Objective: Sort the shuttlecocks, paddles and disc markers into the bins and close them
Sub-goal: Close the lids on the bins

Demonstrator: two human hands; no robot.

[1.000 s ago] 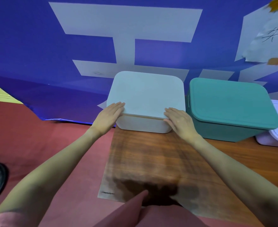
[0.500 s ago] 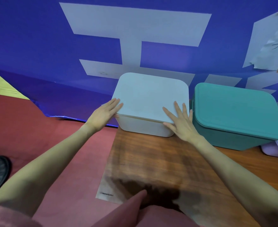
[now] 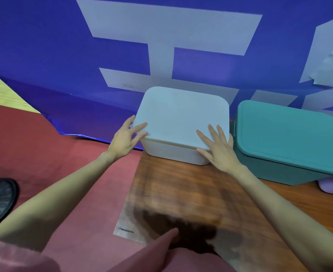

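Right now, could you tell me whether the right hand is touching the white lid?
Touching. The head view shows the right hand lying flat on the near right corner of the white lid, its straight fingers spread across the top.

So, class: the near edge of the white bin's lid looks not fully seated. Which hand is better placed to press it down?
Probably the right hand: its straight fingers lie flat on the lid at the near right corner. The left hand is at the lid's left edge, fingers spread along its side.

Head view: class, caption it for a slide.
Both hands, left and right, press the white bin's lid beside the teal bin.
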